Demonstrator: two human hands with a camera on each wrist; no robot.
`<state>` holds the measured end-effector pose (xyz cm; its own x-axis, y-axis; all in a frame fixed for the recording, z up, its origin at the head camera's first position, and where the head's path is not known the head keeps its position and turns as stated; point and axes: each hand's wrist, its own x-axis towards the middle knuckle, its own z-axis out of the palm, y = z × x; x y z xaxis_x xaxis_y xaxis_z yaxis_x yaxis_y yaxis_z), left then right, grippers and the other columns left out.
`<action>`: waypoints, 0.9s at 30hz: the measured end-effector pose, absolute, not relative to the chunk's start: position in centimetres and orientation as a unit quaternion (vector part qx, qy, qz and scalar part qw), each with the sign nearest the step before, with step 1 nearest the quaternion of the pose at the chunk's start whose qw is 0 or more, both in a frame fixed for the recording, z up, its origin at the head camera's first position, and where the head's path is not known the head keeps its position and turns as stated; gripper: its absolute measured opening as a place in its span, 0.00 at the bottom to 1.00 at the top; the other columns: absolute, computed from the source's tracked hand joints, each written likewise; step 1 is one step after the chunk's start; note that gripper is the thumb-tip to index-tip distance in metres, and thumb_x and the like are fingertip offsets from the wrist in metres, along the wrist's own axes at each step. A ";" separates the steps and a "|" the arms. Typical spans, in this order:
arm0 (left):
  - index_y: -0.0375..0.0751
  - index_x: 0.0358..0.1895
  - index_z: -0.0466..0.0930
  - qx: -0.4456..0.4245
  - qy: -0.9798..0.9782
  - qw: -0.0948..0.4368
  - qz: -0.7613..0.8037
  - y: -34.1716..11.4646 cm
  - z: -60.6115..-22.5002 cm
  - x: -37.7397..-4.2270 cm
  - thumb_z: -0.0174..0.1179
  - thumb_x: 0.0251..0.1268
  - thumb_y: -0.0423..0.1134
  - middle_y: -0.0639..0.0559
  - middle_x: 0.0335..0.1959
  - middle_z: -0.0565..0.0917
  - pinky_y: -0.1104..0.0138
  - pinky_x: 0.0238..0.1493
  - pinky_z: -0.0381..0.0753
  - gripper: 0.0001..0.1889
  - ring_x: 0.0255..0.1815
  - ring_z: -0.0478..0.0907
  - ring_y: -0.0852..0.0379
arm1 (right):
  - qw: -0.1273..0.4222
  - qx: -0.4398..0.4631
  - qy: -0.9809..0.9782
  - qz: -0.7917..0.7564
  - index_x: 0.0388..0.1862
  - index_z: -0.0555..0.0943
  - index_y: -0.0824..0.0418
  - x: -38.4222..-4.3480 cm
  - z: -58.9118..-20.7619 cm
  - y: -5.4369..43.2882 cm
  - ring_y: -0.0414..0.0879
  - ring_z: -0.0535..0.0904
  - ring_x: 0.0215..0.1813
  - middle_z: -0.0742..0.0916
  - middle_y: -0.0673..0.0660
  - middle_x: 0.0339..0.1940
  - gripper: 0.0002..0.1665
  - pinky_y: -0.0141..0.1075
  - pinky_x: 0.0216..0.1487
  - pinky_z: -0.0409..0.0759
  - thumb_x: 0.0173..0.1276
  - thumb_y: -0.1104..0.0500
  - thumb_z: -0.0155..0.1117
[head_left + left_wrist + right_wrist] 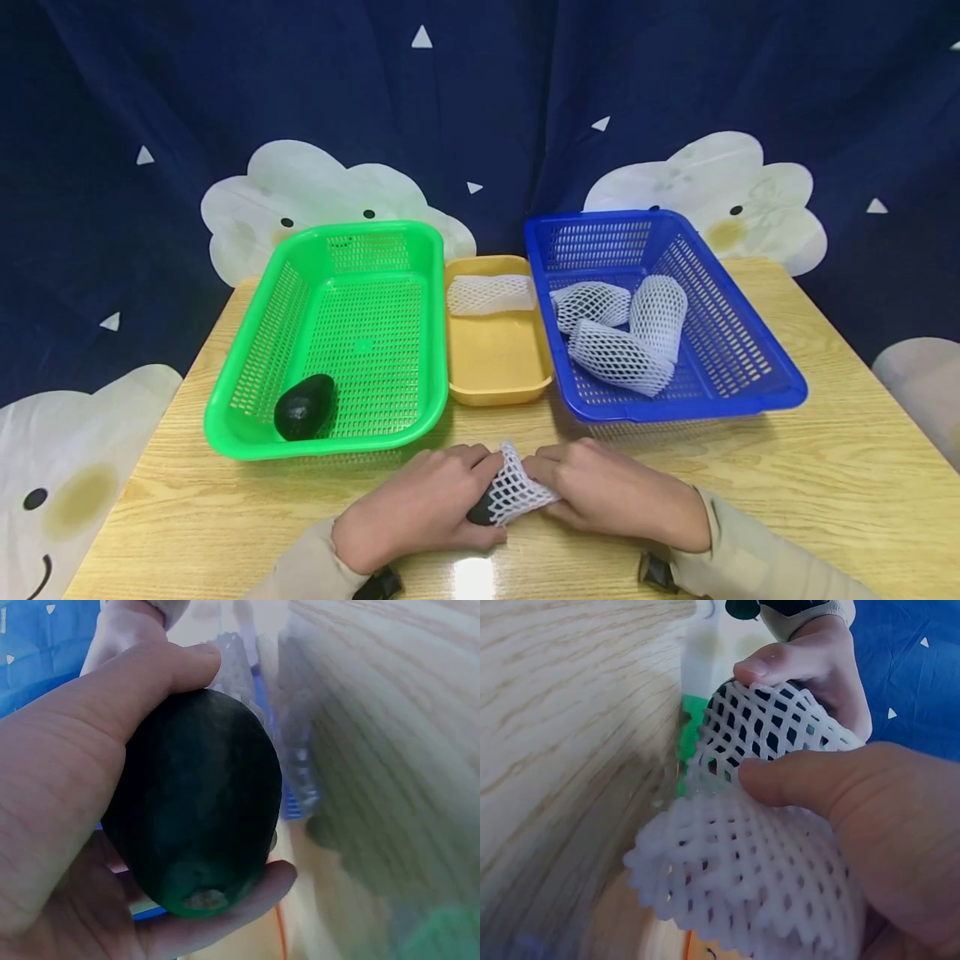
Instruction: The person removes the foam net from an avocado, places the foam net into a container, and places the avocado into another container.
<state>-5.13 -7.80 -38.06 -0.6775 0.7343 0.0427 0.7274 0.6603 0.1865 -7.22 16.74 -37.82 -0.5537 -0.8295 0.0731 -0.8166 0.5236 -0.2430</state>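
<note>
My left fingers (pixel 486 465) grip one avocado (pixel 202 795), my right fingers (pixel 546 468) its foam net (pixel 742 862); green basket (pixel 371 321) holds another avocado (pixel 304 408), blue basket (pixel 716 333) three nets (pixel 618 358), yellow tray (pixel 495 350) one net (pixel 491 295).

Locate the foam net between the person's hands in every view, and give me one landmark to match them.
Head: the foam net is at lower centre, between the left hand and right hand.
Left wrist: the foam net is at upper centre, blurred, beyond the dark fruit.
Right wrist: the foam net is large, from centre to bottom edge.
Shared landmark: the left hand, lower centre, left side and upper right respectively.
</note>
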 end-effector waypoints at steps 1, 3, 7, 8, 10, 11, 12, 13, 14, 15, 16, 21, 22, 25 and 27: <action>0.46 0.54 0.79 0.401 0.911 0.018 0.094 -7.8 -38.0 -5.1 0.69 0.58 0.63 0.58 0.38 0.84 0.76 0.28 0.73 0.29 0.32 0.74 0.67 | 0.027 -0.470 0.873 -0.126 0.37 0.80 0.49 -7.2 -37.8 16.7 0.28 0.73 0.27 0.84 0.42 0.28 0.08 0.21 0.27 0.72 0.64 0.55 0.72; 0.46 0.55 0.79 0.400 0.911 0.013 0.095 -7.9 -37.9 -5.1 0.69 0.59 0.63 0.57 0.39 0.84 0.75 0.29 0.74 0.30 0.33 0.75 0.67 | 0.027 -0.469 0.874 -0.127 0.37 0.80 0.49 -7.3 -37.8 16.7 0.28 0.73 0.27 0.84 0.42 0.28 0.08 0.21 0.27 0.72 0.64 0.55 0.72; 0.45 0.58 0.79 0.400 0.911 0.001 0.097 -8.0 -37.5 -5.0 0.68 0.60 0.63 0.56 0.42 0.85 0.74 0.30 0.77 0.31 0.34 0.77 0.66 | 0.019 -0.470 0.873 -0.130 0.35 0.78 0.49 -7.3 -37.9 16.7 0.29 0.74 0.27 0.84 0.42 0.29 0.09 0.22 0.27 0.73 0.66 0.54 0.71; 0.44 0.59 0.78 0.400 0.911 -0.002 0.097 -8.0 -37.4 -4.9 0.68 0.60 0.63 0.55 0.43 0.85 0.74 0.30 0.77 0.32 0.34 0.77 0.66 | 0.018 -0.471 0.873 -0.129 0.34 0.77 0.49 -7.3 -37.9 16.7 0.29 0.74 0.27 0.84 0.42 0.28 0.09 0.22 0.26 0.72 0.66 0.54 0.71; 0.44 0.60 0.78 0.400 0.911 -0.007 0.096 -8.1 -37.1 -4.8 0.68 0.60 0.63 0.55 0.43 0.85 0.75 0.28 0.76 0.32 0.33 0.77 0.66 | 0.016 -0.473 0.872 -0.129 0.34 0.77 0.49 -7.4 -37.9 16.8 0.29 0.72 0.26 0.83 0.42 0.28 0.09 0.22 0.26 0.71 0.66 0.54 0.71; 0.44 0.60 0.78 0.401 0.911 -0.010 0.095 -8.1 -37.0 -4.8 0.68 0.60 0.63 0.55 0.43 0.85 0.75 0.27 0.74 0.32 0.32 0.77 0.66 | 0.015 -0.474 0.871 -0.127 0.33 0.76 0.49 -7.4 -37.9 16.8 0.28 0.72 0.26 0.82 0.42 0.27 0.10 0.22 0.26 0.70 0.66 0.54 0.71; 0.45 0.60 0.78 0.402 0.911 -0.013 0.093 -8.2 -36.8 -4.7 0.68 0.60 0.63 0.55 0.43 0.85 0.76 0.26 0.73 0.32 0.31 0.77 0.66 | 0.014 -0.475 0.870 -0.127 0.33 0.76 0.49 -7.4 -37.9 16.8 0.28 0.71 0.26 0.82 0.42 0.27 0.10 0.22 0.26 0.69 0.66 0.54 0.71; 0.45 0.60 0.78 0.404 0.910 -0.016 0.092 -8.2 -36.7 -4.7 0.68 0.60 0.62 0.55 0.43 0.85 0.76 0.26 0.73 0.32 0.31 0.76 0.67 | 0.012 -0.477 0.870 -0.126 0.33 0.76 0.49 -7.4 -38.0 16.8 0.28 0.70 0.26 0.82 0.41 0.27 0.10 0.22 0.25 0.69 0.66 0.54 0.71; 0.45 0.59 0.78 0.405 0.910 -0.021 0.089 -8.3 -36.6 -4.6 0.68 0.60 0.62 0.56 0.43 0.85 0.76 0.26 0.73 0.32 0.31 0.76 0.67 | 0.009 -0.479 0.869 -0.126 0.32 0.76 0.49 -7.4 -38.0 16.8 0.28 0.70 0.25 0.81 0.41 0.27 0.10 0.22 0.25 0.68 0.66 0.54 0.71; 0.45 0.59 0.78 0.406 0.909 -0.025 0.088 -8.3 -36.5 -4.5 0.68 0.60 0.62 0.56 0.42 0.85 0.75 0.26 0.73 0.31 0.31 0.76 0.67 | 0.006 -0.481 0.868 -0.125 0.32 0.75 0.49 -7.4 -38.0 16.8 0.28 0.70 0.25 0.81 0.41 0.26 0.11 0.22 0.25 0.68 0.66 0.54 0.71; 0.45 0.59 0.78 0.407 0.909 -0.029 0.087 -8.3 -36.3 -4.5 0.68 0.60 0.62 0.56 0.42 0.85 0.75 0.26 0.73 0.31 0.31 0.76 0.66 | 0.004 -0.482 0.867 -0.125 0.32 0.75 0.49 -7.4 -38.1 16.8 0.28 0.70 0.25 0.81 0.41 0.26 0.11 0.21 0.25 0.67 0.66 0.54 0.71; 0.45 0.62 0.78 0.407 0.908 -0.049 0.080 -8.5 -35.9 -4.2 0.69 0.58 0.63 0.56 0.44 0.86 0.72 0.29 0.79 0.34 0.34 0.80 0.64 | -0.003 -0.485 0.866 -0.121 0.32 0.75 0.50 -7.5 -38.2 16.8 0.28 0.70 0.24 0.80 0.42 0.25 0.11 0.22 0.24 0.67 0.65 0.55 0.72; 0.45 0.63 0.78 0.407 0.908 -0.055 0.079 -8.6 -35.8 -4.2 0.69 0.58 0.63 0.55 0.45 0.86 0.72 0.29 0.80 0.35 0.35 0.81 0.64 | -0.003 -0.485 0.866 -0.121 0.33 0.75 0.50 -7.5 -38.2 16.8 0.28 0.70 0.25 0.80 0.42 0.25 0.11 0.22 0.24 0.68 0.65 0.55 0.72; 0.45 0.63 0.78 0.406 0.908 -0.062 0.081 -8.7 -35.6 -4.2 0.70 0.57 0.63 0.55 0.45 0.86 0.70 0.30 0.82 0.35 0.36 0.82 0.63 | -0.004 -0.485 0.866 -0.123 0.32 0.75 0.49 -7.6 -38.2 16.8 0.28 0.71 0.25 0.81 0.42 0.25 0.12 0.22 0.24 0.68 0.64 0.56 0.72; 0.46 0.62 0.78 0.406 0.908 -0.063 0.084 -8.8 -35.5 -4.2 0.70 0.57 0.63 0.56 0.45 0.86 0.70 0.30 0.82 0.35 0.36 0.82 0.63 | -0.004 -0.485 0.865 -0.126 0.32 0.75 0.49 -7.6 -38.2 16.8 0.28 0.71 0.25 0.81 0.42 0.25 0.12 0.22 0.24 0.68 0.64 0.56 0.73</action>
<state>-4.19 -8.78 -35.46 -0.6616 0.7272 0.1830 0.7484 0.6556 0.1004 -7.59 16.78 -38.25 -0.5289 -0.8388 0.1292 -0.8409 0.4974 -0.2134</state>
